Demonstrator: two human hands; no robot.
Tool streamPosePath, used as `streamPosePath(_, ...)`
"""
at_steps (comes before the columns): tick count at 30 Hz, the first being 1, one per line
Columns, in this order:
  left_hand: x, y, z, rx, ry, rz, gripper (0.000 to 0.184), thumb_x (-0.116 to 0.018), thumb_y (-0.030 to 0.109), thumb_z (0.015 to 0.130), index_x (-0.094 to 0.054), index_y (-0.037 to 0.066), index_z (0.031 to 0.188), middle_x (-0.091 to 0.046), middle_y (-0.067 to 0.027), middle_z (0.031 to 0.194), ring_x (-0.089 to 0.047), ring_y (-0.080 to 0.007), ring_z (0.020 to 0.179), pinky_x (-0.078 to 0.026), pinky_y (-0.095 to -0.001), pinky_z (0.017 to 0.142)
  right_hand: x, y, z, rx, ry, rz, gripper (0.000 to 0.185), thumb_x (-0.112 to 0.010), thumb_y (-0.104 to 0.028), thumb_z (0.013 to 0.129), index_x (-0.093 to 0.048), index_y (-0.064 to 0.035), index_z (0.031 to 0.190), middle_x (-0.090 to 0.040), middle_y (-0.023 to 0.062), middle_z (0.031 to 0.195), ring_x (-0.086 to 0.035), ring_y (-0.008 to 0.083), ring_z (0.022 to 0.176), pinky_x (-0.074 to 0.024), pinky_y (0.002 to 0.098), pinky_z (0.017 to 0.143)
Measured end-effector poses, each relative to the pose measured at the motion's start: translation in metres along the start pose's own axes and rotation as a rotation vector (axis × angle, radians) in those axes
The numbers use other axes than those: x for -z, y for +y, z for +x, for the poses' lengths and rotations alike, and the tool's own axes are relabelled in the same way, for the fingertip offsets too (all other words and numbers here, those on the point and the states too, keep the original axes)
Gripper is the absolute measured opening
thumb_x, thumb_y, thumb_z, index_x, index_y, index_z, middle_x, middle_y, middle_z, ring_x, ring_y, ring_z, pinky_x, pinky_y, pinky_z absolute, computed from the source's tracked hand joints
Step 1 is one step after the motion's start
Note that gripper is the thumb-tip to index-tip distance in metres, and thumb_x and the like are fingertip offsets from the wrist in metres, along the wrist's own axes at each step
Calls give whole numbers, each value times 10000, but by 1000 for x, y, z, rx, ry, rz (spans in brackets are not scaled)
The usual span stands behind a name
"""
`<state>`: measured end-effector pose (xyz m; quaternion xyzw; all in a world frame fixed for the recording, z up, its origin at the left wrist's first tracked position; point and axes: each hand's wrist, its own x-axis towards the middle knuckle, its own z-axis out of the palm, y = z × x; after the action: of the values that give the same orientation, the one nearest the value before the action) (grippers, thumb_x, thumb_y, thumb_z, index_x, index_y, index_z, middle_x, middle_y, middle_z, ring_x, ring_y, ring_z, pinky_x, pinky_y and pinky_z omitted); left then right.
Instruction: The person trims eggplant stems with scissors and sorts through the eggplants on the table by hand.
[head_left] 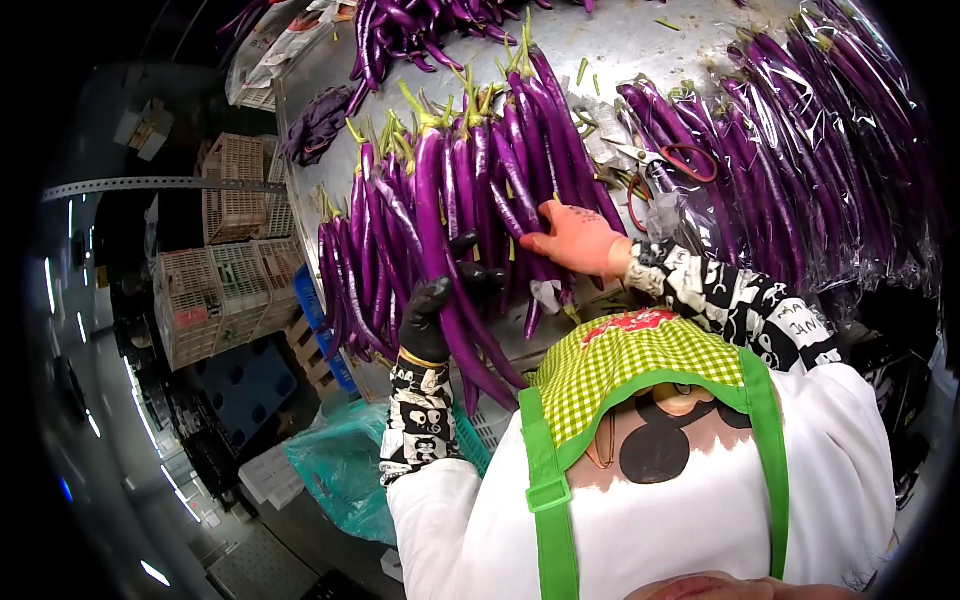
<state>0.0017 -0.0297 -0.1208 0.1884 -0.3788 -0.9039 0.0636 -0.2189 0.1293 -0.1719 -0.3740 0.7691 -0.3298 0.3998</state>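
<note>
Long purple eggplants (428,190) lie side by side on a metal table, green stems pointing away from me. My left hand (432,315), in a black glove, is closed around a couple of them near their lower ends; these tilt over the near edge toward my apron. My right hand (578,240), in an orange-pink glove, curls its thumb and fingers on an eggplant (540,268) at the right of the row. Part of its grip is hidden. Just right of that hand, red-handled scissors (665,160) rest with their blades apart.
Eggplants in clear plastic bags (790,170) fill the table's right side. More loose eggplants (395,35) lie at the far edge, near a dark cloth (318,125). Plastic crates (215,300) stand at left. A teal plastic bag (345,470) hangs below the near edge.
</note>
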Motion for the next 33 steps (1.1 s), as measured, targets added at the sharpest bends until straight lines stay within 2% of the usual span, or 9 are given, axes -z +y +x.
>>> streamPosePath(2,-6,4,0,33,-23,-45,417,-445,79,1005,-455,-49,1402,-642,-195,1260,-636,-324,1159,-509,-389,1031,0,15,9,85,5,358,730,-658,-456,921,-473,117,1335,-618,309,1244,-606,366,1202,-466,417,1016)
streamPosePath(3,-7,6,0,51,-35,-68,412,-434,66,1011,-449,-43,1408,-636,-191,1274,-630,-318,1174,-508,-380,1038,-6,21,8,128,160,525,511,-684,-326,946,-527,88,1202,-658,88,1059,-589,124,957,-487,293,849)
streamPosePath(6,22,-1,-2,94,187,115,664,-555,213,938,-310,-1,1517,-597,-229,1330,-578,-461,1208,-511,-583,981,36,-6,-12,260,-72,946,370,-645,-223,977,-548,26,1234,-646,56,1028,-605,101,928,-481,241,842)
streamPosePath(10,-11,14,7,51,86,-32,627,-544,197,941,-339,-6,1498,-571,-246,1365,-576,-463,1200,-502,-596,987,63,-28,-17,305,40,939,380,-659,-244,989,-556,20,1243,-657,44,1036,-614,109,927,-502,258,857)
streamPosePath(14,-13,21,8,63,39,-103,559,-530,163,965,-372,-6,1473,-585,-228,1344,-605,-406,1166,-507,-547,1000,85,-50,-37,385,239,738,300,-720,-181,930,-620,-21,1163,-670,45,1061,-622,149,973,-502,298,882)
streamPosePath(16,-12,24,9,80,26,-137,525,-524,146,977,-389,-6,1461,-593,-219,1333,-619,-377,1148,-509,-522,1006,99,-56,-32,929,509,-101,207,-719,-75,827,-659,-86,1025,-648,45,944,-615,234,917,-494,365,835)
streamPosePath(20,-11,23,5,165,10,-251,461,-511,113,1000,-422,-5,1437,-607,-200,1312,-648,-320,1114,-514,-473,1018,63,-52,-36,937,489,-726,137,-639,-138,740,-645,-215,854,-594,-2,930,-584,222,1014,-372,508,1075)
streamPosePath(26,76,-20,-23,78,-33,635,492,-512,-13,948,-429,0,1433,-614,-159,1297,-675,-279,1064,-513,-420,1034,24,-60,-35,894,426,-784,62,-608,-183,744,-632,-200,798,-597,-8,916,-588,222,991,-375,515,1066)
streamPosePath(33,-29,-6,-5,193,40,-149,662,-618,61,821,-415,-11,1447,-590,-206,1334,-671,-329,1068,-558,-427,972,25,-59,-25,940,434,-768,92,-608,-214,756,-623,-187,843,-590,-14,915,-581,215,985,-393,494,1048)
